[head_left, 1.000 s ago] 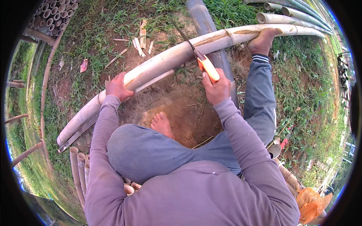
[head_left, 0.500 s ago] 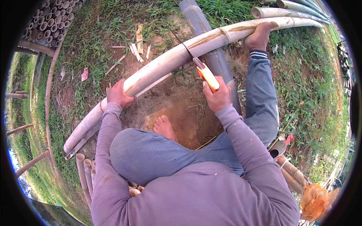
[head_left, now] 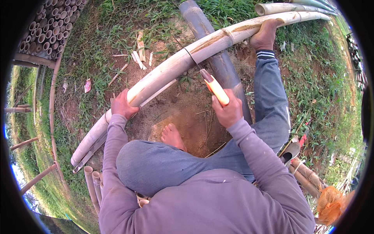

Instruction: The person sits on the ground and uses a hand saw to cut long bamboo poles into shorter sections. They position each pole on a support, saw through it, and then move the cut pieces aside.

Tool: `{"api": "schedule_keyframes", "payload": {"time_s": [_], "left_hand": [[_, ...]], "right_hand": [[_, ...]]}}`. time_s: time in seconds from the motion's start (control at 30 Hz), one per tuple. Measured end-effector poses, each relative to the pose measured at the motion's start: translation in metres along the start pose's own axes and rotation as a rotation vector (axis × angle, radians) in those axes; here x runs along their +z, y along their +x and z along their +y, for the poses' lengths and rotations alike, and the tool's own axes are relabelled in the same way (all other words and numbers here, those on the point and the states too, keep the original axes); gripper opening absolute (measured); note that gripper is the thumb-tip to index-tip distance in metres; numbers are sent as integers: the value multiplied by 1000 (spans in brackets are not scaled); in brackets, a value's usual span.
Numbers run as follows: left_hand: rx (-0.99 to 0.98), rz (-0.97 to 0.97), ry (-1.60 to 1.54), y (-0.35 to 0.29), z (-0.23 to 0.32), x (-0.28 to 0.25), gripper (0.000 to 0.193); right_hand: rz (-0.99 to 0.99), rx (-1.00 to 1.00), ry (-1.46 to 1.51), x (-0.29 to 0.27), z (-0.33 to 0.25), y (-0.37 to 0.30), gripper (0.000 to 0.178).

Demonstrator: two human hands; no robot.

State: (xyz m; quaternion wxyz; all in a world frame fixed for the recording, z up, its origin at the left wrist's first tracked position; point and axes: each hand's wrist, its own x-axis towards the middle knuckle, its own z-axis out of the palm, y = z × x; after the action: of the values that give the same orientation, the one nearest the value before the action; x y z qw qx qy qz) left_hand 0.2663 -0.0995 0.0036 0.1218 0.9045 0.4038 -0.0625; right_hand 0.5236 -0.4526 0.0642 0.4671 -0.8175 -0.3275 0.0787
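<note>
A long pale bamboo pole (head_left: 171, 67) lies slantwise in front of me, resting across a thick grey bamboo log (head_left: 228, 67). My left hand (head_left: 124, 104) is wrapped round the pole on its near left part. In my right hand (head_left: 227, 109) is the orange-and-yellow handle of a handsaw (head_left: 216, 91), fingers closed about it. The thin dark blade crosses the pole left of a node, beside the log; how deep it sits in the bamboo I cannot tell. My bare right foot (head_left: 265, 34) presses on the pole farther right.
Bamboo offcuts (head_left: 141, 48) lie on the grass beyond the pole. Cut bamboo tubes (head_left: 48, 31) are stacked at the upper left, with more poles (head_left: 284, 8) at the upper right. An orange net bag (head_left: 330, 204) sits at the lower right. My left foot (head_left: 172, 136) rests on sawdust-covered ground.
The right hand and saw handle have drawn slightly back toward me, with the blade still across the pole. The whole view has shifted a little; the left hand keeps its hold.
</note>
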Motion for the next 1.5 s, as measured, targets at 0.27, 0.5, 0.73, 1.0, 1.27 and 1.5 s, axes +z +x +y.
{"api": "schedule_keyframes", "payload": {"time_s": [0.27,0.5,0.73,1.0,1.27,1.5], "left_hand": [[7,2,-23,-7,7,10,95],[44,59,-43,-6,-8,14,94],[41,47,-28,-9,-1,16,90],[19,8,-50,-11,0,7,89],[82,68,-57,-5,6,11,91],[43,32,-47,-14,-4,12,92]], "right_hand": [[-2,-15,-27,-12,17,-20,21],[2,12,14,-13,-1,-11,22],[9,5,12,-25,8,-33,22],[-10,30,16,-34,-9,-36,20],[16,88,-6,26,11,37,26],[-26,68,-16,19,-8,27,23]]}}
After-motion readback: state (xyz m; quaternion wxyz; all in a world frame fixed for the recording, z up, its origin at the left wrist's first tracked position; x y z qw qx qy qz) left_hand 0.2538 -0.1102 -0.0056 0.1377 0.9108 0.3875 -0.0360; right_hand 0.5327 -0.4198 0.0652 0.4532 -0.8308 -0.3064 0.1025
